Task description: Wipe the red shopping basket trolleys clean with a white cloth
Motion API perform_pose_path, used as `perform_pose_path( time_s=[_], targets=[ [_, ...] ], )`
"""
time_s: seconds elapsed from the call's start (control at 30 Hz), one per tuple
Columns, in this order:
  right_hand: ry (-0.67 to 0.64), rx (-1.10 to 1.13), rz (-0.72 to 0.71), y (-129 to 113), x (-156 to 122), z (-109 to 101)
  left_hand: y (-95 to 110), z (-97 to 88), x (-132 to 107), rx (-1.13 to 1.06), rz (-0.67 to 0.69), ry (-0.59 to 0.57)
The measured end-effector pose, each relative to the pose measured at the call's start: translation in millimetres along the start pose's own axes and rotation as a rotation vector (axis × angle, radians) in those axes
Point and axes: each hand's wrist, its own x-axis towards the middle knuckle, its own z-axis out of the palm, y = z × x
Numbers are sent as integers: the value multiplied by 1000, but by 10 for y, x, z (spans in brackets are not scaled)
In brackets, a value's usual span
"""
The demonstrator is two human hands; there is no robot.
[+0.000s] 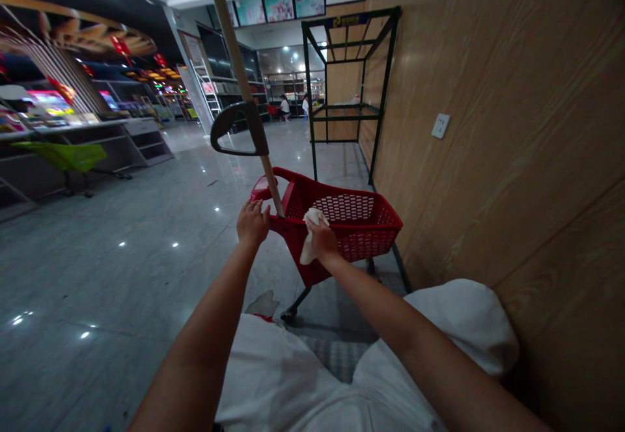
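A white cloth (pixel 308 240) is bunched in the right hand (pixel 323 240), its fingers closed on it against the rim of a red shopping cart (pixel 351 224). The left hand (pixel 252 222) grips the cart's corner beside a wooden pole (pixel 229 48). The cart stands near a wood-panelled wall (pixel 512 126).

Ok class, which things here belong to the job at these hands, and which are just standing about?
Job: left hand on red shopping trolley; right hand with white cloth.
Just about: green metal shelf frame; white wall plate.
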Motion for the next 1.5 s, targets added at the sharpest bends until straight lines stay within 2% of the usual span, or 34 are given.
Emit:
perform_pose_path(
  time_s=[0.1,0.17,0.33,0.5,0.7,0.93,1.03,1.13,1.2,1.27,1.4,1.5],
  targets=[
    [-29,21,-63,-403,42,101,23,-22,-10,9,-26,-10],
    [-47,0,-103,-516,39,115,15,-24,-9,-1,-46,-8],
    [-144,-106,-138,-426,92,63,19,38,33,-10,-65,-25],
    [-171,-139,-140,-227,306,-26,175,118,98,-33,-74,-32],
    [-83,-92,-83,54,422,-256,632,122,25,-58,-46,-30],
    [119,-35,67,408,230,-655,1326,77,-380,-278,133,46],
    [176,-30,140,517,80,-898,1627,16,-549,-421,228,16],
    [199,-20,104,598,-64,-1196,1795,-100,-565,-599,334,-67],
    [192,-30,59,643,-117,-1402,1768,-187,-438,-673,388,-112],
    [190,-52,43,679,-119,-1587,1621,-254,-218,-635,384,-103],
    [190,-115,68,653,-37,-1790,1166,-235,212,-274,256,-55],
    [148,-127,53,454,0,-1741,959,-102,287,-102,280,-232]
  ],
)
